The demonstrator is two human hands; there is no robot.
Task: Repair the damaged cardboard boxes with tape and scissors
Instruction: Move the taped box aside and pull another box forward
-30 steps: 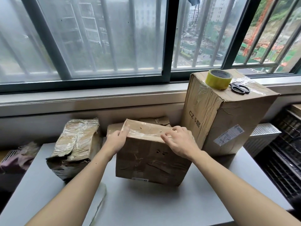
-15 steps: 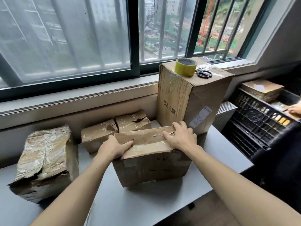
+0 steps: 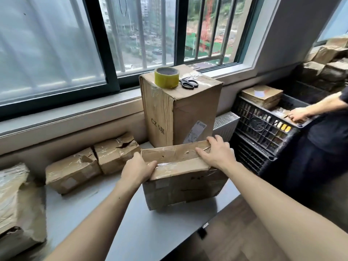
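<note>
A battered cardboard box (image 3: 184,185) stands on the grey table (image 3: 131,223) in front of me, its top flaps loose and creased. My left hand (image 3: 137,169) grips the left end of the near flap, thumb over its edge. My right hand (image 3: 214,154) lies across the far flap at the right end, fingers spread, fingertips over the far edge. Behind it rises a tall box (image 3: 178,113) marked CZ 5. On top of that box sit a yellow tape roll (image 3: 166,77) and black-handled scissors (image 3: 189,84).
Two torn small boxes (image 3: 73,169) (image 3: 116,152) lie against the wall at the left, and a crushed taped box (image 3: 17,202) sits at the far left. Right of the table stand black crates (image 3: 263,132); another person's hand (image 3: 297,114) rests there. The table's edge runs close on the right.
The view has swung to the right and the box has shifted right toward the table's edge. Both hands stay on its top flaps. The other person's arm has come further into sight.
</note>
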